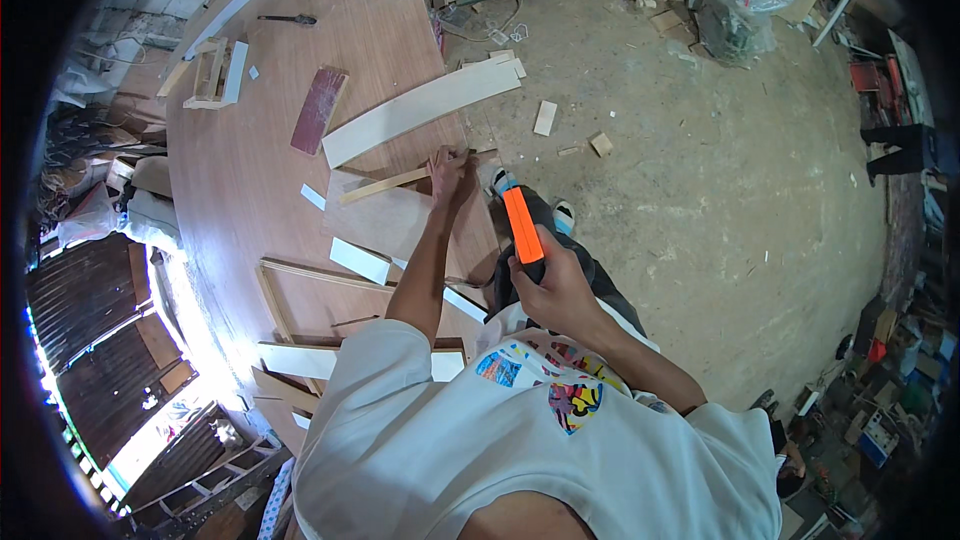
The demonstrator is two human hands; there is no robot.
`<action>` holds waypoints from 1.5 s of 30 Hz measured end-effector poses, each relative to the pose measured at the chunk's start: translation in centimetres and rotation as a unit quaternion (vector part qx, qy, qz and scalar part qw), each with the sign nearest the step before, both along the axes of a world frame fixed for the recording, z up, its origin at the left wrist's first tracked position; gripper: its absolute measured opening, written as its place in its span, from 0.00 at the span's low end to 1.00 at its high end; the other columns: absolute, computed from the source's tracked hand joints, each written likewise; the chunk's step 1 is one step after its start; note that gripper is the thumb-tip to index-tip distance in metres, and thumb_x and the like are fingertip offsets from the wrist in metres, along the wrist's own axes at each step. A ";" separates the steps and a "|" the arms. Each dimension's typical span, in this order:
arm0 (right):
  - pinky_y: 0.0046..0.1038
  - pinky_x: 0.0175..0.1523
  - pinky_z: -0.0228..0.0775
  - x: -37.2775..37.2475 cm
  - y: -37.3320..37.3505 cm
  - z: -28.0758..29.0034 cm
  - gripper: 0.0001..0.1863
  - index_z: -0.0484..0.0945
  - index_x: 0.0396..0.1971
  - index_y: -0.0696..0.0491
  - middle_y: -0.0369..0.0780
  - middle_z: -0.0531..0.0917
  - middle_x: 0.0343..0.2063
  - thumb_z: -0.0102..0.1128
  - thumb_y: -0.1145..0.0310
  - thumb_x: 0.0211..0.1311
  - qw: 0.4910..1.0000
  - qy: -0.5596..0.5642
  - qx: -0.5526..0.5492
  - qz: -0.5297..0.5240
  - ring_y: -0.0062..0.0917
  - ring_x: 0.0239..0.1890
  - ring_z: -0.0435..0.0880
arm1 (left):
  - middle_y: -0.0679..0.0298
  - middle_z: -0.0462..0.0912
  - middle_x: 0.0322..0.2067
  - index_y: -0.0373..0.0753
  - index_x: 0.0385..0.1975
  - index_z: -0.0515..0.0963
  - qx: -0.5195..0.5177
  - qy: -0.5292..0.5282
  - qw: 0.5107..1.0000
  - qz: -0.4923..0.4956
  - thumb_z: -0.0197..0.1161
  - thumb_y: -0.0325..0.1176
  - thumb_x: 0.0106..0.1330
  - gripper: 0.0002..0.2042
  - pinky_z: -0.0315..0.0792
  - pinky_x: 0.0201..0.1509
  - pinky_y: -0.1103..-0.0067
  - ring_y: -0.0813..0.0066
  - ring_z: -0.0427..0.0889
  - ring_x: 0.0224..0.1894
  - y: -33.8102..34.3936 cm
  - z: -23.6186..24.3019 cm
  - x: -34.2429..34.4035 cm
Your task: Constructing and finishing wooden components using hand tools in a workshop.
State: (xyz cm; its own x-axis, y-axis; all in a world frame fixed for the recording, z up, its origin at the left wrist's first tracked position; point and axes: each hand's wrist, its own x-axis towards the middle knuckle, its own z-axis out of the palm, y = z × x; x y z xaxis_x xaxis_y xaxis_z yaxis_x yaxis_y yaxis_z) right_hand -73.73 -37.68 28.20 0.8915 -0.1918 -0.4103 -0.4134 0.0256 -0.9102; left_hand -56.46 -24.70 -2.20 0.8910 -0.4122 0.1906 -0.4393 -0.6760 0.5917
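Note:
My left hand (pixel 447 175) is at the right edge of the wooden table, its fingers closed at the end of a thin wooden strip (pixel 385 185). The strip lies over a flat light-brown panel (pixel 385 223). Off the table edge, over my legs, my right hand (pixel 560 285) grips an orange and black hand tool (pixel 522 225). Its orange part points away from me; its exact kind cannot be made out. Beyond my left hand lies a long pale board (pixel 420 108), with a dark red board (pixel 320 110) to its left.
The brown tabletop (pixel 230 190) also carries white-faced pieces (pixel 360 260), a wooden frame (pixel 270 295), a small box-like frame (pixel 218 75) and a dark tool (pixel 288 19). Wood offcuts (pixel 545 118) lie on the concrete floor (pixel 720 170). A clear plastic bag (pixel 738 15) stands far right.

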 end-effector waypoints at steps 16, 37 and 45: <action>0.25 0.32 0.64 -0.4 0.8 -1.8 0.08 0.67 0.34 0.60 0.42 0.74 0.22 0.51 0.79 0.53 1.000 -0.023 -0.012 -0.007 0.23 0.25 0.74 | 0.63 0.74 0.34 0.47 0.28 0.79 0.080 0.089 0.993 0.025 0.61 0.39 0.49 0.08 0.60 0.47 0.65 0.61 0.70 0.43 -1.3 0.9 0.7; 0.25 0.34 0.69 -0.7 1.5 -3.1 0.16 0.67 0.40 0.62 0.43 0.77 0.23 0.49 0.82 0.47 1.000 -0.014 0.009 -0.014 0.23 0.28 0.77 | 0.61 0.78 0.30 0.49 0.25 0.80 0.053 0.132 0.989 0.036 0.59 0.45 0.50 0.10 0.60 0.45 0.63 0.61 0.76 0.37 -1.8 1.4 0.8; 0.24 0.26 0.68 -0.3 2.7 -2.5 0.15 0.67 0.39 0.62 0.42 0.77 0.18 0.49 0.79 0.47 0.997 -0.069 -0.034 0.016 0.20 0.21 0.76 | 0.60 0.78 0.30 0.47 0.26 0.80 0.133 0.076 0.988 0.023 0.57 0.44 0.51 0.10 0.61 0.41 0.62 0.60 0.77 0.35 -0.4 1.3 1.5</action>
